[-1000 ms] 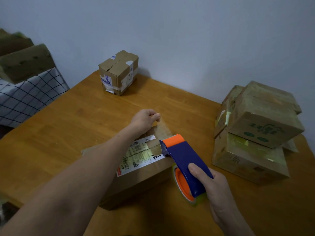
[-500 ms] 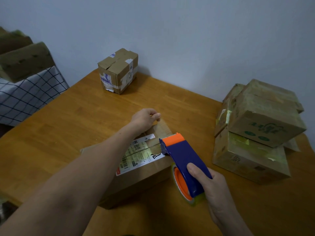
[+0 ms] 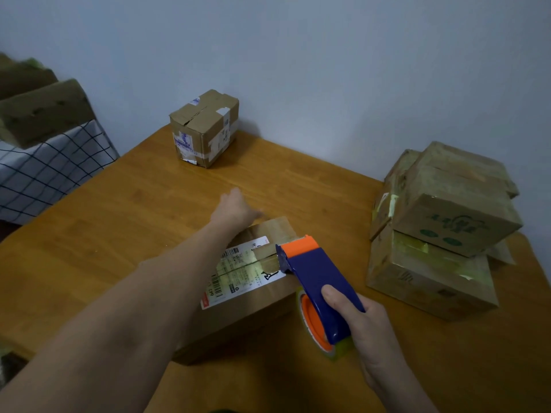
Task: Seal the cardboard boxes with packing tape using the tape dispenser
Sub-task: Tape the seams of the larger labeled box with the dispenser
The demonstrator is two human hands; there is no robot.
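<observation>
Wooden table [image 3: 119, 234]: right hand [image 3: 367, 323] grips tape dispenser [image 3: 316, 272] on box [image 3: 247, 317]; left hand [image 3: 235, 208], blurred, at its far edge, grip unclear.

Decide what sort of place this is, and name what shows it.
Likely a room at home, used for packing parcels: a wooden table against a plain wall, a checked cloth beside it, worn cardboard boxes and a tape dispenser.

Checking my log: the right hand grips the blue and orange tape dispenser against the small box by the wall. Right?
No. The head view shows the right hand gripping the blue and orange tape dispenser against the labelled box nearest the person; the small box by the wall stands apart, untouched.
</observation>
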